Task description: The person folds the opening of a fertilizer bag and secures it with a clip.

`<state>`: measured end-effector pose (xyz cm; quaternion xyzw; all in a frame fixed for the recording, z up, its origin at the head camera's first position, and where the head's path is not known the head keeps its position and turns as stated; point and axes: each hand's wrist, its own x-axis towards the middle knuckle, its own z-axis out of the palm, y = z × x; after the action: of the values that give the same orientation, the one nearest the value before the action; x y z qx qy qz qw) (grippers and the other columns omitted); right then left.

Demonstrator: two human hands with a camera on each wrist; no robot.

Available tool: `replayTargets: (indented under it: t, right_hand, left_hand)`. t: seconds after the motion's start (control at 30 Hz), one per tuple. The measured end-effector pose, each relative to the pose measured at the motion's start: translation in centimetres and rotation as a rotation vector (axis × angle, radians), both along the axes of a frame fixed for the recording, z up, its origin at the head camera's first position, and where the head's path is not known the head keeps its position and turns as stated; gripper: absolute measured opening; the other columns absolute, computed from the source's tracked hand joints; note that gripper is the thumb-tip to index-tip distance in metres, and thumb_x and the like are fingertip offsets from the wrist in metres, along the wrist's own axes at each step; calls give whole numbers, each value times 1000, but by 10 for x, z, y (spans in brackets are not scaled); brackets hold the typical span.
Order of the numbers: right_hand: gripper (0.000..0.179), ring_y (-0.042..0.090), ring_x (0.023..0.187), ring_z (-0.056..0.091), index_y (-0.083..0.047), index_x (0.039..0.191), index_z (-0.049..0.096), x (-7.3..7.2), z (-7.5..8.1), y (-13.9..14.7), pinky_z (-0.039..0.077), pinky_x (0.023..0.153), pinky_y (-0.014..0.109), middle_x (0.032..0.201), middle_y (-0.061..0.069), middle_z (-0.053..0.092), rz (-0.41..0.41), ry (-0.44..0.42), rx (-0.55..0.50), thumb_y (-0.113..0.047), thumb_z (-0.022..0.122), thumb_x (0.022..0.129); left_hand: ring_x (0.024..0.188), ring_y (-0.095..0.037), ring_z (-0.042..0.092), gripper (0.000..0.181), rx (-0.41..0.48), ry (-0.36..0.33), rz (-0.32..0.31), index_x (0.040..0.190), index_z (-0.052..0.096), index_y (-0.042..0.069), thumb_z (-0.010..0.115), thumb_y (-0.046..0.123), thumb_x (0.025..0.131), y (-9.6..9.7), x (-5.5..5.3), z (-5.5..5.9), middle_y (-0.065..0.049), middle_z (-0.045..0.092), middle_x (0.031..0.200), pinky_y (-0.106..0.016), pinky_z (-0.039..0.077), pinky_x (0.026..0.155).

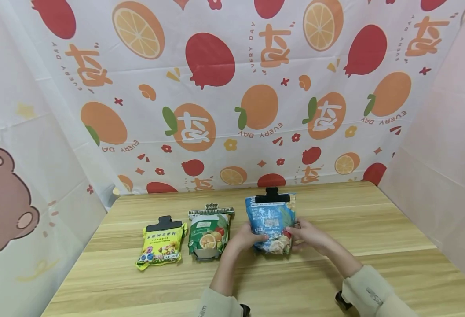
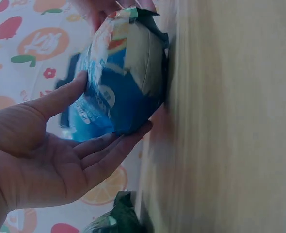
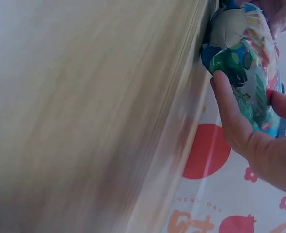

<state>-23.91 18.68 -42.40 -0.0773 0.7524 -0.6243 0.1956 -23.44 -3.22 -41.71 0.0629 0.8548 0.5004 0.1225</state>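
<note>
Both hands hold a blue snack bag (image 1: 271, 224) by its two sides, at the right of the row on the table. A black clip (image 1: 272, 195) sits across its top edge. My left hand (image 1: 243, 237) grips the left side; in the left wrist view its thumb lies on the printed front and the other fingers (image 2: 109, 150) reach along the bag's side. My right hand (image 1: 309, 235) grips the right side, thumb in front, with a finger near the lower edge in the right wrist view. Whether the bag's base touches the table is hard to tell.
Left of the blue bag lie a green bag (image 1: 209, 235) with a ruler-marked clip (image 1: 211, 210) and a yellow bag (image 1: 162, 244) with a black clip (image 1: 163, 223). The wooden table (image 1: 137, 295) ends at a fruit-print cloth (image 1: 224, 105) behind.
</note>
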Motion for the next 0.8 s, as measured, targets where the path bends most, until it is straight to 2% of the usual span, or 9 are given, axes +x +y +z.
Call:
replayTargets:
  t: [0.1,0.2,0.37,0.53,0.67,0.8]
  right_hand:
    - [35,24,77,56,14,116,34,-2,-1,-5,53,66,41,97,20,50,-30,-2,25,-10,49,95]
    - [29,24,74,55,12,109,40,-5,-3,-8,54,62,41,92,18,52,-30,-16,40,-10,50,94]
    - [30,28,77,60,13,108,44,-11,-5,-12,54,62,40,95,21,54,-15,-65,52,-14,50,95]
    - [28,28,71,63,15,102,48,-14,-6,-13,54,63,38,88,22,59,11,-125,75,-13,48,96]
    - [30,27,72,63,15,107,48,-16,-7,-13,54,64,38,88,21,60,29,-149,68,-13,47,97]
    - [37,28,76,62,17,116,43,-17,-8,-15,53,65,39,91,23,58,14,-163,61,-14,46,97]
  left_hand:
    - [93,-30,53,62,-86,-15,7,117,46,-16,72,26,81,-3,0,1,-22,55,103,-43,45,81]
    - [80,-24,50,54,-155,-9,-14,108,51,-15,70,29,82,-6,-1,2,-15,55,88,-40,46,72]
    - [73,-21,48,45,-201,21,-24,100,56,-12,66,29,85,-10,-4,3,-10,52,79,-36,44,65]
    - [69,-20,48,45,-220,27,-12,95,56,-13,64,31,87,-11,-4,2,-9,49,74,-34,43,61]
    - [69,-21,48,48,-219,29,7,97,55,-14,64,32,87,-11,-2,1,-10,50,75,-35,45,62]
    - [67,-20,49,47,-241,34,20,94,56,-11,63,34,87,-12,-2,0,-10,50,73,-34,43,59]
